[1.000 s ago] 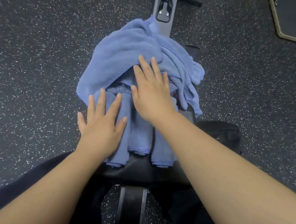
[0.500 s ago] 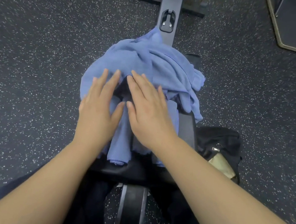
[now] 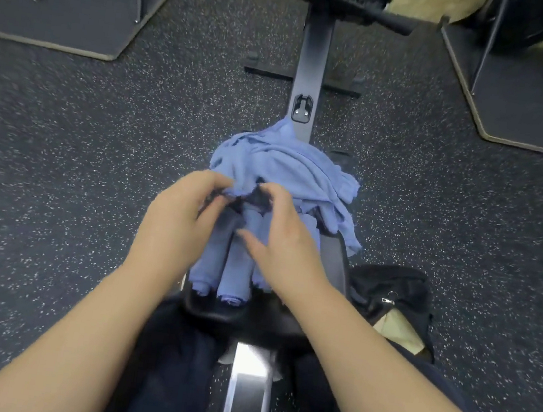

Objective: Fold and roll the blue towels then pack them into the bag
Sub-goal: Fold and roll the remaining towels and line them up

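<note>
A heap of loose blue towels (image 3: 288, 170) lies on the black seat (image 3: 335, 259) of a rowing machine in front of me. Nearer to me on the seat lie rolled blue towels (image 3: 237, 270) side by side, their ends facing me. My left hand (image 3: 178, 224) curls its fingers round the near edge of the loose heap. My right hand (image 3: 286, 242) does the same just to the right, thumb spread over the rolls; motion blur softens both. A black bag (image 3: 390, 290) sits open on the floor to the right of the seat.
The machine's rail (image 3: 310, 72) runs away from me to a crossbar and handle at the top. Grey platforms (image 3: 82, 8) with thin metal legs stand at upper left and upper right. Speckled rubber floor lies on both sides. My dark-clothed legs straddle the rail.
Both hands slid forward off the rolled towels, where they lay flat, and have curled onto the near edge of the loose heap. The view has tilted up, showing more of the machine.
</note>
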